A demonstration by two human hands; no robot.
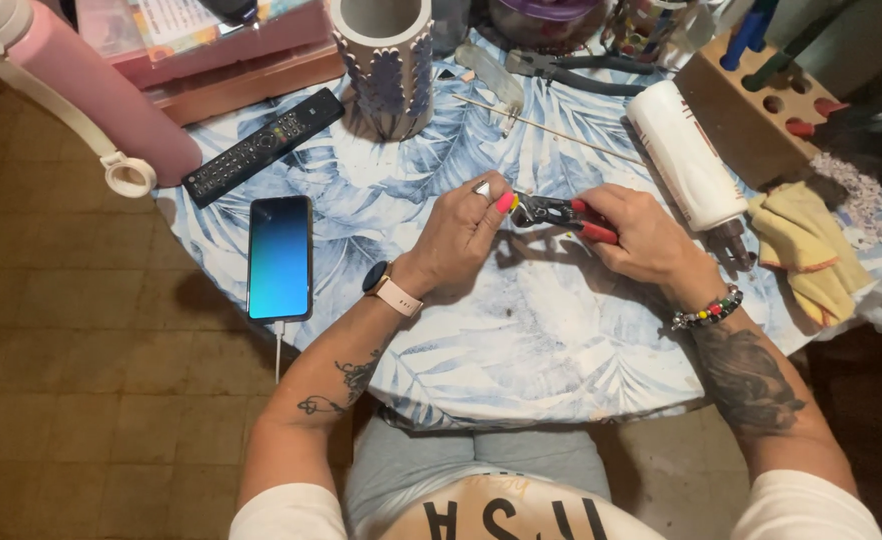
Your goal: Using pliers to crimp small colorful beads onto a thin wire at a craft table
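Observation:
My right hand (641,240) grips small pliers with red handles (561,213), jaws pointing left. My left hand (461,235) is pinched at the jaw tips, holding something tiny that I cannot make out; it wears a ring and a watch with a pale strap. Both hands hover over the middle of a round table with a blue leaf-print cloth (521,340).
A lit phone (280,257) on a cable and a black remote (263,146) lie left. Behind are a grey cylinder vase (386,65), larger pliers (571,72), a thin wooden stick (561,132), a white bottle (683,152). A wooden tool block (751,100) and yellow cloth (811,250) sit right; a pink bottle (81,90) far left.

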